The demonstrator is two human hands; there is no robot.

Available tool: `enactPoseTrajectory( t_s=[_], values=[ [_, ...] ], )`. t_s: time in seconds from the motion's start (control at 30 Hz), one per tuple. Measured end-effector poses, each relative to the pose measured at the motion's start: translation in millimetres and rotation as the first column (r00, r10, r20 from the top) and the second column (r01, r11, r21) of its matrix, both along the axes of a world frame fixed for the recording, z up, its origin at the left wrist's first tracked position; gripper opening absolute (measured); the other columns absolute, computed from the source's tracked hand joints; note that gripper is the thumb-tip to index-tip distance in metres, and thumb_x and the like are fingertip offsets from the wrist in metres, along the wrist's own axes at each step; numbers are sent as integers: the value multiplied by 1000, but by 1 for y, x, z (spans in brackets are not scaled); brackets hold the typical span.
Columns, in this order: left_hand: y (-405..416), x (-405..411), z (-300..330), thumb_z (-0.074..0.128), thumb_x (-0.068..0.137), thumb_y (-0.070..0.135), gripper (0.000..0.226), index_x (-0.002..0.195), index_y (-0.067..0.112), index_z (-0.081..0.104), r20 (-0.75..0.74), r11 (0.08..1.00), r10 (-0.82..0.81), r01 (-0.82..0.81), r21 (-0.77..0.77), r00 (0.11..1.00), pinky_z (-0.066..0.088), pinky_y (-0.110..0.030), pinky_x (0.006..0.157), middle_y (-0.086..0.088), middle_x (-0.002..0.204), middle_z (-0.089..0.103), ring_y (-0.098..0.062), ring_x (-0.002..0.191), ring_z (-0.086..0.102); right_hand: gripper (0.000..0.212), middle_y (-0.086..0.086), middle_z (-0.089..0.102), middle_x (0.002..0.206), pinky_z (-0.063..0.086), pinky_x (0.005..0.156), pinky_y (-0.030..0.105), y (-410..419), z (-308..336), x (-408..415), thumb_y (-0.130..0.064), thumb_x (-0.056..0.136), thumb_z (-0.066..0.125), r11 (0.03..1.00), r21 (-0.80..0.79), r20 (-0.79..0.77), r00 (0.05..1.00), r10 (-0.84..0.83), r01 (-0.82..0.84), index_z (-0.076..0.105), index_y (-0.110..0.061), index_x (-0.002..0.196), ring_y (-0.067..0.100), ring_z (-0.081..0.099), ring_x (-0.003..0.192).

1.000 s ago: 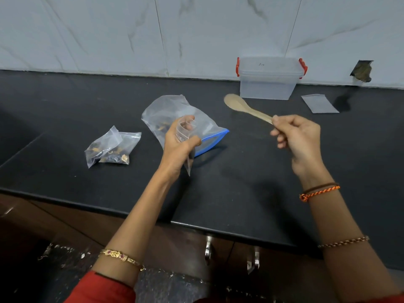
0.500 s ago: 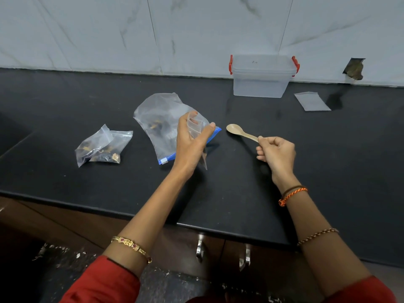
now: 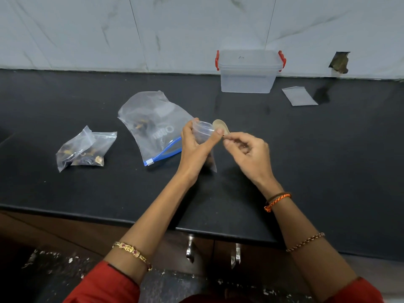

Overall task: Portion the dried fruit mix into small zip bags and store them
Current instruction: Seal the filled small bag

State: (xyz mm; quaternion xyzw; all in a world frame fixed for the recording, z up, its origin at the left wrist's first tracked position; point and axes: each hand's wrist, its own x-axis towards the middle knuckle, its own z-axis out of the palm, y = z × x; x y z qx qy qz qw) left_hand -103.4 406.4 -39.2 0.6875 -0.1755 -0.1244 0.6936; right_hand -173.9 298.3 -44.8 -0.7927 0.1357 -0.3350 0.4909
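The fingers [image 3: 192,136] of the left hand [image 3: 193,149] are curled around a small zip bag [image 3: 202,133], and they hold its mouth open, in the middle of the frame. The lower part of this bag hangs below the hand, and something dark shows inside it. The right hand [image 3: 247,152] is just beside, to the right; its thumb and fingers are closed in a pinch on the handle of a wooden spoon [image 3: 220,127]. The bowl of the spoon stands at the open mouth of the small bag, touching or almost touching its rim; I cannot tell which.

Left of the hands, a large zip bag [image 3: 153,125] with a blue closure lies on the black tabletop [image 3: 328,160], with some dried fruit mix [image 3: 142,124] inside. Further left, near the left edge of the frame, two filled small bags [image 3: 84,149] lie together. In the upper right part, a clear plastic box [image 3: 248,72] with red clips stands against the wall, its lid on. An empty small bag [image 3: 299,96] lies flat to the right of this box. Both wrists carry bracelets, and red sleeves show at the bottom of the frame.
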Motion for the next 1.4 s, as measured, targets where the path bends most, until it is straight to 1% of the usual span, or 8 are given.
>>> enactPoseTrajectory(
  t_s=[0.13, 0.23, 0.33, 0.6, 0.8, 1.13, 1.27, 1.4],
  values=[
    [-8, -6, -1, 45, 58, 85, 91, 124, 22, 40, -39, 999, -2, 4, 40, 999, 38, -50, 106, -5, 132, 46, -25, 127, 43, 15, -10, 65, 75, 50, 65, 10, 2, -1, 2, -9, 80, 70, 968, 150, -32, 978, 206, -199, 66, -24, 81, -5, 60, 66],
    [-12, -4, -1, 35, 82, 69, 54, 107, 23, 47, -81, 999, -29, 30, 12, 996, 52, -42, 82, -10, 113, 57, -29, 100, 57, 14, -8, 66, 71, 50, 64, 13, -3, -5, 3, -11, 82, 68, 978, 142, -33, 987, 160, -154, 66, -24, 76, -1, 62, 64],
    [-8, -1, -1, 40, 98, 32, 18, 89, 22, 53, -6, 1000, 6, -6, 5, 1000, 45, -22, 61, 0, 85, 58, -11, 71, 54, 21, -4, 66, 68, 51, 65, 21, -6, -6, 4, -9, 86, 62, 976, 194, -12, 995, 102, -97, 64, -23, 70, 7, 63, 66],
    [-14, 7, -7, 50, 95, 18, 13, 83, 20, 56, 225, 993, 71, -90, 78, 972, 53, -40, 75, 4, 77, 62, -17, 78, 61, 19, 2, 56, 60, 45, 52, 16, -8, -4, 2, -3, 87, 56, 952, 299, -22, 997, 77, -67, 58, -10, 70, 3, 53, 49],
    [-14, 4, -14, 55, 88, 24, 12, 80, 32, 56, 307, 996, 42, -64, 61, 951, 50, -43, 64, 7, 70, 61, -27, 65, 57, 10, 2, 67, 72, 51, 53, 18, -12, -3, 2, -7, 89, 58, 842, 518, 67, 989, 132, -148, 66, -1, 91, 7, 66, 62],
    [-6, -1, -10, 62, 75, 39, 13, 78, 27, 67, 230, 1000, 8, -14, 26, 973, 50, -56, 73, -29, 83, 63, -48, 78, 59, 10, -9, 71, 64, 52, 57, 15, -13, -2, -2, 0, 84, 62, 871, 459, 99, 985, 144, -173, 66, -9, 82, 3, 68, 64],
    [-5, -2, -9, 61, 78, 33, 12, 80, 23, 66, 218, 999, -34, 29, 28, 975, 50, -56, 74, -29, 85, 63, -39, 75, 59, 15, -11, 71, 67, 54, 61, 16, -12, -2, -2, 2, 83, 63, 893, 405, 96, 981, 171, -196, 67, -13, 80, 4, 68, 67],
    [-4, -2, -10, 63, 77, 34, 15, 83, 21, 68, 210, 999, -51, 53, 0, 976, 51, -56, 74, -25, 85, 65, -49, 82, 58, 18, -12, 69, 65, 52, 60, 15, -11, -2, -1, 1, 84, 62, 923, 350, 66, 987, 149, -162, 66, -16, 78, 1, 66, 66]
  ],
)
